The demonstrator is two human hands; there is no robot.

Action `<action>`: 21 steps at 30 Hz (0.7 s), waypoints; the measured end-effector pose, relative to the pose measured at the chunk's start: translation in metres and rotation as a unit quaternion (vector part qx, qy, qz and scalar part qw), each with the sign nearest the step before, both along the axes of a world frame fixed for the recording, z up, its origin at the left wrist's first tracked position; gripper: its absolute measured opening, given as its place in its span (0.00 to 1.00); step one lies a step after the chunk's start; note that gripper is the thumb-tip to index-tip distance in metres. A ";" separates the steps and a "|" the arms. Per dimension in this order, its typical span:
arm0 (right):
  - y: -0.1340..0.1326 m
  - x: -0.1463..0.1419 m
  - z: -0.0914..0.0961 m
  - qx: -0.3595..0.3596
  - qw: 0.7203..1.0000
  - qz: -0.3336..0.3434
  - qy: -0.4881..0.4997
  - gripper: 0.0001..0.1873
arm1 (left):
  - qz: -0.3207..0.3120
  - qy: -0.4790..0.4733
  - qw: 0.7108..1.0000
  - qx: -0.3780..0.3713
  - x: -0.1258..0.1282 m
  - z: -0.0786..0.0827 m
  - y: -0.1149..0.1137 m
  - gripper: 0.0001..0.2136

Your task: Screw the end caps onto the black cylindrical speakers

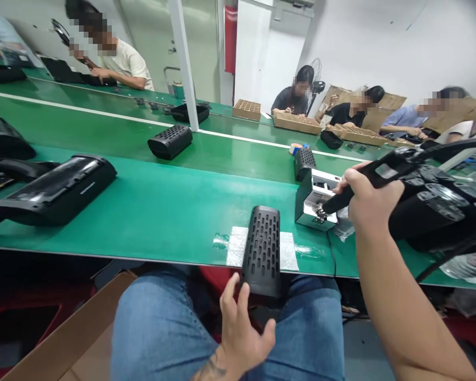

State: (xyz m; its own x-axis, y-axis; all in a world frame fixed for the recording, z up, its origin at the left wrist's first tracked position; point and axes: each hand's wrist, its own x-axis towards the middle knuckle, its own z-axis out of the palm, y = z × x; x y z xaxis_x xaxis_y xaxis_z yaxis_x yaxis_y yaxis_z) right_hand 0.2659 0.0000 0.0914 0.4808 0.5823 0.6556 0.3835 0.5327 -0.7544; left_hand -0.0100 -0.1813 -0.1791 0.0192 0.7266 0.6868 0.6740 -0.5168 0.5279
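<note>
My right hand is wrapped round a black electric screwdriver with a cord at its rear. The screwdriver's tip reaches into the front of a small white-and-black box, which looks like a screw feeder. A black slotted housing lies on a silvery pad taped at the table's edge, its near end jutting out over my lap. My left hand is at that near end, fingers apart, the fingertips at or just touching its lower left corner.
The green table runs across the view. Large black units stand at left and others at right. Further slotted housings lie beyond, near a white post. Several people work across the line. A cardboard box is below left.
</note>
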 end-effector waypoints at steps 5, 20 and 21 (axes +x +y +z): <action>0.030 0.060 -0.040 0.007 0.998 -0.049 0.025 0.14 | -0.179 0.066 0.981 0.036 0.009 0.008 -0.011 0.29; -0.032 0.032 -0.009 0.005 0.993 0.088 0.083 0.09 | -0.309 0.440 0.837 -0.097 0.028 0.174 0.178 0.47; -0.043 0.027 -0.004 0.011 0.989 0.118 0.086 0.09 | -0.276 0.442 0.847 -0.110 0.032 0.172 0.176 0.48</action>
State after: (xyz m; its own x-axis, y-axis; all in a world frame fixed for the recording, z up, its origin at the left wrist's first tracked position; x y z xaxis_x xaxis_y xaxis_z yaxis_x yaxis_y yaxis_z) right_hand 0.2926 -0.0425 0.0871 0.4386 0.6782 0.5897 0.1125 0.6096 -0.7847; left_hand 0.0216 -0.0051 -0.0068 0.8334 0.5473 0.0771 0.5432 -0.8368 0.0682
